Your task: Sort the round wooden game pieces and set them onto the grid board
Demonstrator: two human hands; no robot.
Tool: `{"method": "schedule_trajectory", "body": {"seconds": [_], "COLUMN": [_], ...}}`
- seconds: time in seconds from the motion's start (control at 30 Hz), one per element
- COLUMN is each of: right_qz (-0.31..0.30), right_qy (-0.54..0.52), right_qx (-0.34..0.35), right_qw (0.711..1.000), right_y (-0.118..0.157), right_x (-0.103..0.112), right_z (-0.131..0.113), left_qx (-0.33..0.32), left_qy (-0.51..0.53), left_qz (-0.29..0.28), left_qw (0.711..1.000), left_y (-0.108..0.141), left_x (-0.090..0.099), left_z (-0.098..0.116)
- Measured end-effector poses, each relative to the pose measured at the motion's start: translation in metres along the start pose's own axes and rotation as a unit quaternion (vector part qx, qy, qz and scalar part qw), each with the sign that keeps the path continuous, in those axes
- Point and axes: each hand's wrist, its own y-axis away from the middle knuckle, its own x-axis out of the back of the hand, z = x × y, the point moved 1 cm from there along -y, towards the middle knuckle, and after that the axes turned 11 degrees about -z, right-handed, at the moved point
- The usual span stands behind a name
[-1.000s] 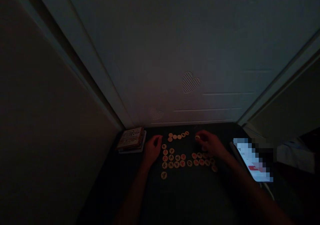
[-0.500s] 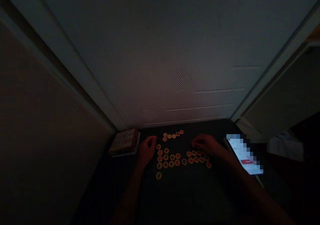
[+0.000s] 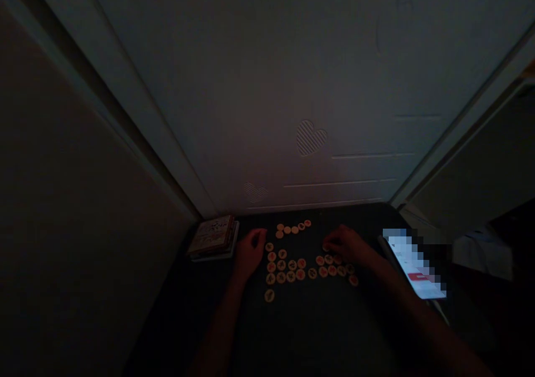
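The person's left hand (image 3: 249, 249) curls inward, its bare forearm (image 3: 225, 315) trailing behind; to its right, the right hand (image 3: 345, 244) bends its fingers (image 3: 332, 237) downward.

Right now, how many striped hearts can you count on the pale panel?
2: a larger heart above and right of the picture's middle, and a smaller heart to its lower left.

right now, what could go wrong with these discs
The right hand seems to pinch a disc close to the double row of others and might knock those askew. The left hand is beside the left column and could nudge it. In this dim light, discs could be misread.
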Motion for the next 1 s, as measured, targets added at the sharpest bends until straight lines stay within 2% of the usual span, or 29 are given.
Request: {"method": "schedule_trajectory", "body": {"seconds": [0.23,0.4,0.5,0.6,0.7,0.83,1.0], "right_qz": [0.04,0.14,0.229,0.305,0.342,0.359,0.373], "right_qy": [-0.003,-0.027,-0.071,-0.107,-0.135,-0.184,-0.238], "right_qx": [0.006,-0.023,-0.042,-0.065,-0.082,-0.106,-0.143], "right_qw": [0.999,0.99,0.97,0.944,0.926,0.909,0.885], "right_y": [-0.001,0.013,0.026,0.033,0.034,0.032,0.034], "right_x": [-0.003,-0.001,-0.006,-0.014,-0.02,-0.024,-0.026], "right_z": [0.001,0.011,0.02,0.028,0.032,0.036,0.045], "left_qx": [-0.006,-0.007,-0.016,-0.038,-0.069,-0.097,-0.088], "left_qy": [-0.015,-0.039,-0.058,-0.088,-0.126,-0.195,-0.252], "left_qz": [0.001,0.014,0.004,-0.027,-0.074,-0.123,-0.145], "left_qw": [1.0,0.999,0.998,0.995,0.987,0.968,0.953], "left_y": [-0.001,-0.005,-0.008,-0.009,-0.01,-0.012,-0.014], "left_x": [-0.002,0.0,0.001,-0.001,-0.003,-0.004,-0.007], "left_z": [-0.003,-0.007,-0.005,0.003,0.017,0.036,0.05]}}
